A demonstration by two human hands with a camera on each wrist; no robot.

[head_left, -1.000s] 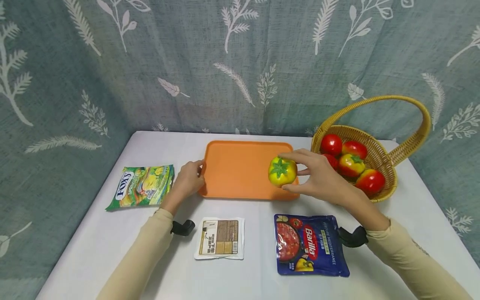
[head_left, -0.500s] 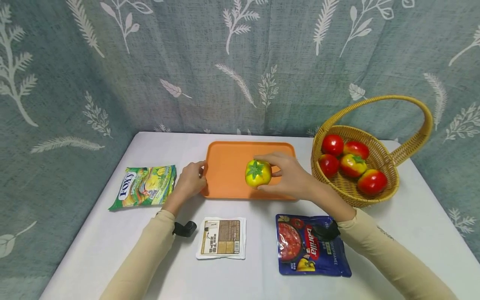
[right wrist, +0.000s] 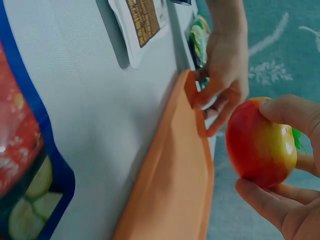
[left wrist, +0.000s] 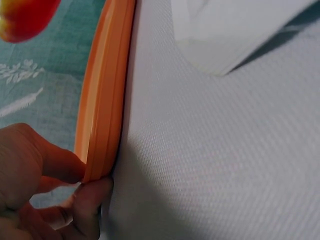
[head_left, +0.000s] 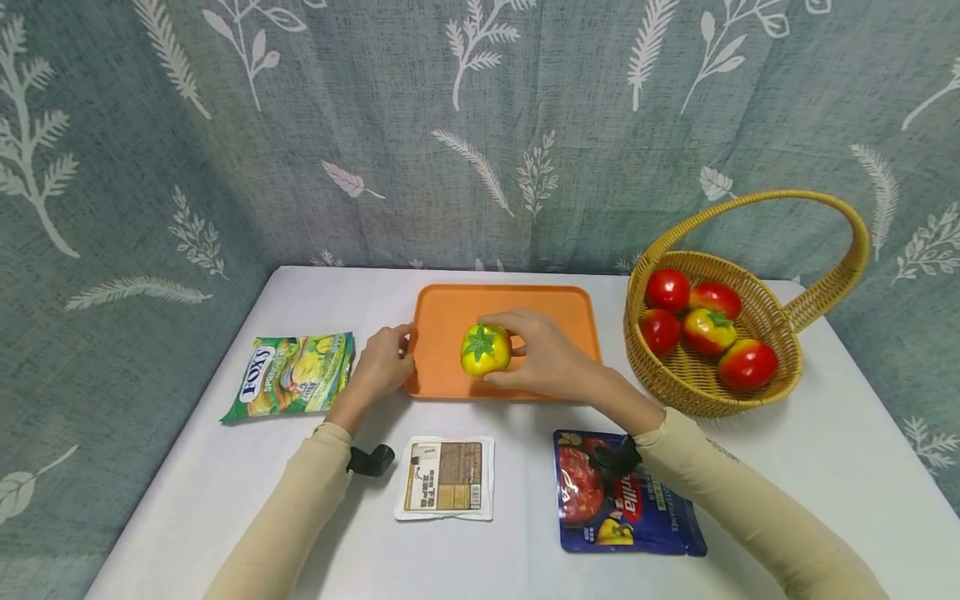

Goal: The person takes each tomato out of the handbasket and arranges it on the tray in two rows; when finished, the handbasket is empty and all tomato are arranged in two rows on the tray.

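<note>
My right hand (head_left: 543,354) holds a red-and-yellow tomato-like fruit (head_left: 483,349) with a green leafy top, thumb and fingers on opposite sides. It hangs over the left-middle part of an orange tray (head_left: 555,304); the right wrist view shows its red underside (right wrist: 250,145) apart from the tray. With my left hand (head_left: 382,362) I pinch the tray's left edge. In the left wrist view, thumb and fingers (left wrist: 92,200) meet around the tray's rim (left wrist: 107,100) near a corner.
A wicker basket (head_left: 637,342) with several red fruits and a tall handle stands at the right. A green candy bag (head_left: 292,375) lies left, a white-and-brown packet (head_left: 445,475) front centre, a blue sauce pouch (head_left: 671,529) beneath my right forearm. Patterned cloth (head_left: 390,225) backs the table.
My right hand has carried the fruit leftward, from the tray's right end to left of its middle. The left hand stays at the tray's edge.
</note>
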